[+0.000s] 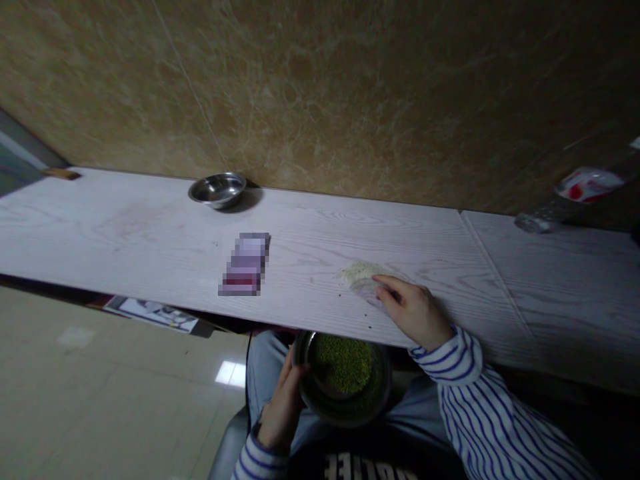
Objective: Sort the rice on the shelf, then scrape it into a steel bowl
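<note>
A round metal bowl (320,403) of small green beans (344,363) rests at my lap, just below the table's front edge. My left hand (284,403) grips its left rim. My right hand (413,308) is over the table at a thin patch of pale, fine grains (361,272) with dark specks. Its index finger stretches to the patch's edge, with the thumb apart below it; the other fingers are mostly hidden. I see nothing held between finger and thumb. A few dark bits lie on the table near the patch.
The pale wood-grain table (310,227) runs along a marbled wall. On it are an empty metal bowl (217,191), a pixelated flat phone-like object (245,265) and, at right, a tilted clear plastic bottle (575,193). A small brown block (61,173) sits at far left.
</note>
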{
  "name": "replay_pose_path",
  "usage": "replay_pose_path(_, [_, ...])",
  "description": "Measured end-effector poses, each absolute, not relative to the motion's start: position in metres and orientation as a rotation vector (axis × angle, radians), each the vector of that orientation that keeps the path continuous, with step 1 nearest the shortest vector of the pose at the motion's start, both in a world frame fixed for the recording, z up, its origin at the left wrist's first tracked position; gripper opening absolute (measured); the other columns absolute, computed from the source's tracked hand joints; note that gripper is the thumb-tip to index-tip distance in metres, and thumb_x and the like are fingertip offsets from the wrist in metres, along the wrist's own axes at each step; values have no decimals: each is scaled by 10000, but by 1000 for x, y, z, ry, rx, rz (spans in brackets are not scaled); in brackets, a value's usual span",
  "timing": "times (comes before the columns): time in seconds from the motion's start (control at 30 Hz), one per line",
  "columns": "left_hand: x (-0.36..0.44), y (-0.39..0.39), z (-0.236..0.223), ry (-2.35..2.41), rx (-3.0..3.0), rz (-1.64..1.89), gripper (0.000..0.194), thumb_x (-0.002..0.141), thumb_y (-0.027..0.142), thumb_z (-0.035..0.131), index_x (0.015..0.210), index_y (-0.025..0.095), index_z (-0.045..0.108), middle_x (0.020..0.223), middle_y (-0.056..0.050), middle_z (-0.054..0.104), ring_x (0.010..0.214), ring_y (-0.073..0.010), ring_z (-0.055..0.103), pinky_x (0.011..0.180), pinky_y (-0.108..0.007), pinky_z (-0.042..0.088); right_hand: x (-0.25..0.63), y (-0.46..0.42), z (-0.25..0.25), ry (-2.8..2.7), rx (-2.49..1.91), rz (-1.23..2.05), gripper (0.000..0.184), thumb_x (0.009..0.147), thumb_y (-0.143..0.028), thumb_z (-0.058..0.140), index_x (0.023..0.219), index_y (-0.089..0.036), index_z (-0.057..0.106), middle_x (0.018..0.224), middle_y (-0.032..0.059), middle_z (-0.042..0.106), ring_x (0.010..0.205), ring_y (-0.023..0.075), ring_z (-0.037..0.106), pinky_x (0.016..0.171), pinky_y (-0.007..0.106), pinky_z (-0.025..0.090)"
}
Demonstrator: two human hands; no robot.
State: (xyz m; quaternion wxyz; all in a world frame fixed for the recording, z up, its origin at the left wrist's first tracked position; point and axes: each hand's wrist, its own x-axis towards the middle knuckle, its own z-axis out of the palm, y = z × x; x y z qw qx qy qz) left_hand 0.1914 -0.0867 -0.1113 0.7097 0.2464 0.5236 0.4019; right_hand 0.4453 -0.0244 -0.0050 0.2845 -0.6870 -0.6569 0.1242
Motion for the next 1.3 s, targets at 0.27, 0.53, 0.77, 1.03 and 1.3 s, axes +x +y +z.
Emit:
replay_pose_path(0.27, [191,-86,-109,1128,553,930,700,848,346,623,1530,256,498,1512,-88,606,1414,-338,527,1208,-483,362,461,-28,-9,-1721,-1875,288,353,899,-239,562,1144,-175,808,954,99,832,753,234,777,747,338,622])
replay_pose_path(0.53, [186,-88,-123,1214,597,880,650,882,368,594,1522,303,506,1569,-39,548,1526,-315,370,1242,-481,299,447,-27,-4,-1752,-1804,341,329,912,-203,576,1151,-193,802,996,84,832,805,226,787,776,328,627])
replay_pose_path(0.77, [188,-85,-123,1178,505,921,693,806,304,627,1490,260,523,1587,-58,528,1529,-322,364,1235,-471,325,426,-14,-2,-1928,-1689,353,328,947,-143,547,1167,-202,783,1149,76,805,1046,232,763,969,408,591])
replay_pose_path(1.03, [190,-85,-113,1107,517,952,725,830,303,618,1540,252,480,1441,-85,669,1371,-325,578,1183,-455,404,437,-18,0,-2107,-1571,385,317,951,-126,562,1146,-233,787,1118,60,814,1027,233,760,954,431,590])
replay_pose_path(1.3, [194,-86,-101,1093,563,978,691,853,298,597,1535,260,495,1466,-74,652,1372,-317,578,1193,-445,389,448,-37,2,-1890,-1718,422,307,935,-201,568,1141,-228,794,1086,71,820,949,231,783,890,372,615])
